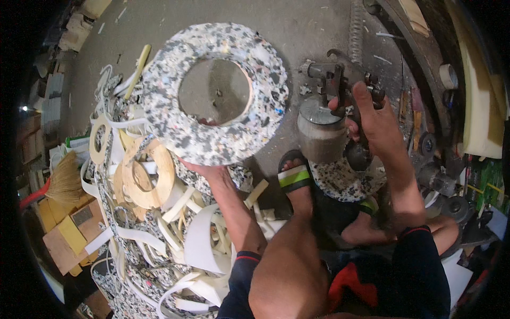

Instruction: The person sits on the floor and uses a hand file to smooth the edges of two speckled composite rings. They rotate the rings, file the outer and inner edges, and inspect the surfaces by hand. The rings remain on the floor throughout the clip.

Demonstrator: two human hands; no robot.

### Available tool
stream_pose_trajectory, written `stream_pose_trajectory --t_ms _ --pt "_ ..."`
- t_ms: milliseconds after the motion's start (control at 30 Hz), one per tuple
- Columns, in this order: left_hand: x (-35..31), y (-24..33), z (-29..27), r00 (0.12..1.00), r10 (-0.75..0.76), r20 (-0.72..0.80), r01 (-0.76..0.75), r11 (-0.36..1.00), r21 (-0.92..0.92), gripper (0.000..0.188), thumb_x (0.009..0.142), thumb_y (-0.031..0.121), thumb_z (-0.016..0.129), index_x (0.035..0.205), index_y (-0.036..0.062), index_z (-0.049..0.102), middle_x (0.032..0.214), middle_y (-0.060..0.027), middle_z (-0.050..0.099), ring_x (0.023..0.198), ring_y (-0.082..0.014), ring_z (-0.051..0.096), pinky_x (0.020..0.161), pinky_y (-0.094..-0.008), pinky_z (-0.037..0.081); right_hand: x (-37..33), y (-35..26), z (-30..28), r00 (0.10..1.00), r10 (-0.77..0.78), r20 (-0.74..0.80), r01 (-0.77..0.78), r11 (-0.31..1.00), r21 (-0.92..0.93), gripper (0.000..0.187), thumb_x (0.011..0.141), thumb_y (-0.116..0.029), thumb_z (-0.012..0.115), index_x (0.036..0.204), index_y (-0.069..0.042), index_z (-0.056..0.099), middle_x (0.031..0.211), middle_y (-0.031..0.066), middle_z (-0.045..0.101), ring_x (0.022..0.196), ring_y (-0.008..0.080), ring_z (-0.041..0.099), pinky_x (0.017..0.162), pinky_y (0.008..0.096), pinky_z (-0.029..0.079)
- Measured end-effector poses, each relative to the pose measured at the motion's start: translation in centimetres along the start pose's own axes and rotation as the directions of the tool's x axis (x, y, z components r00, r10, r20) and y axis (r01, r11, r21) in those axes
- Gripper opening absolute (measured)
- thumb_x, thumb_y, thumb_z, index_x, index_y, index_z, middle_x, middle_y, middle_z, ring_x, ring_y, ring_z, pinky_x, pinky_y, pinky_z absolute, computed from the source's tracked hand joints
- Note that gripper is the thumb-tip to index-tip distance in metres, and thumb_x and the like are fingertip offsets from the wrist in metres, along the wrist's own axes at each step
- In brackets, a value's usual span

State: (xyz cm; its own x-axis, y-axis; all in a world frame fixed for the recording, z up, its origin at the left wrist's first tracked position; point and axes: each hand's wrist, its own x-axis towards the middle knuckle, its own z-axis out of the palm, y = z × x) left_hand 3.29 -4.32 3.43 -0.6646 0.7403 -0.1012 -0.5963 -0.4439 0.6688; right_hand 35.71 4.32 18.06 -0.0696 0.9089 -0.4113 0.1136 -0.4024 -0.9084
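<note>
My left hand (206, 169) holds up a thick ring of speckled black-and-white foam (162, 101) by its lower edge. Most of the fingers are hidden behind the foam; the floor shows through its round hole. To the right, my right hand (380, 122) is wrapped round the handle of a spray gun (320, 130) with a round metal cup hanging under it. A gap separates the gun from the ring, and no spray can be made out. Below the gun, near my feet, lies another speckled foam piece (346, 178), partly covered.
Foam strips and offcuts (204, 239) are heaped at the left, with pale flat rings (164, 181) among them. A straw broom (66, 178) lies beyond. My sandalled foot (294, 178) is on the floor. A coiled hose (356, 26) runs behind the gun. Tape (449, 76) and tools line the right.
</note>
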Motion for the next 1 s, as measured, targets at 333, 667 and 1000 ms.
stream_pose_trajectory --t_ms 333,667,1000 --pt "1.9 1.9 -0.3 0.99 0.01 -0.138 -0.003 0.999 0.05 0.07 0.1 0.057 0.028 0.138 0.0043 0.054 0.118 -0.0274 0.065 0.101 -0.044 0.066 0.094 -0.0543 0.053 4.2 2.5 -3.6 0.858 -0.275 0.433 0.43 0.847 -0.312 0.05 0.095 -0.048 0.07 0.097 0.001 0.068 0.073 0.0007 0.06 0.066 0.0098 0.049 0.061 0.0296 0.042" --pt "1.4 2.3 -1.3 0.996 -0.048 -0.076 0.049 0.999 0.011 0.066 0.1 0.054 0.034 0.142 0.0044 0.049 0.122 -0.028 0.064 0.103 -0.0464 0.064 0.092 -0.0586 0.052 9.3 -1.0 -4.1 0.704 -0.54 0.46 0.696 0.651 -0.302 0.042 0.098 -0.044 0.067 0.096 -0.002 0.068 0.068 0.0022 0.055 0.062 0.0118 0.047 0.058 0.0328 0.042" --pt "0.8 2.3 -1.2 0.994 -0.067 -0.082 0.07 0.997 0.043 0.069 0.1 0.056 0.033 0.141 0.004 0.051 0.122 -0.0261 0.065 0.106 -0.0437 0.065 0.094 -0.0577 0.052 12.1 -2.1 -3.5 0.613 -0.642 0.46 0.79 0.496 -0.36 0.044 0.101 -0.045 0.062 0.089 -0.003 0.061 0.065 0.0027 0.044 0.062 0.0155 0.044 0.058 0.0349 0.039"
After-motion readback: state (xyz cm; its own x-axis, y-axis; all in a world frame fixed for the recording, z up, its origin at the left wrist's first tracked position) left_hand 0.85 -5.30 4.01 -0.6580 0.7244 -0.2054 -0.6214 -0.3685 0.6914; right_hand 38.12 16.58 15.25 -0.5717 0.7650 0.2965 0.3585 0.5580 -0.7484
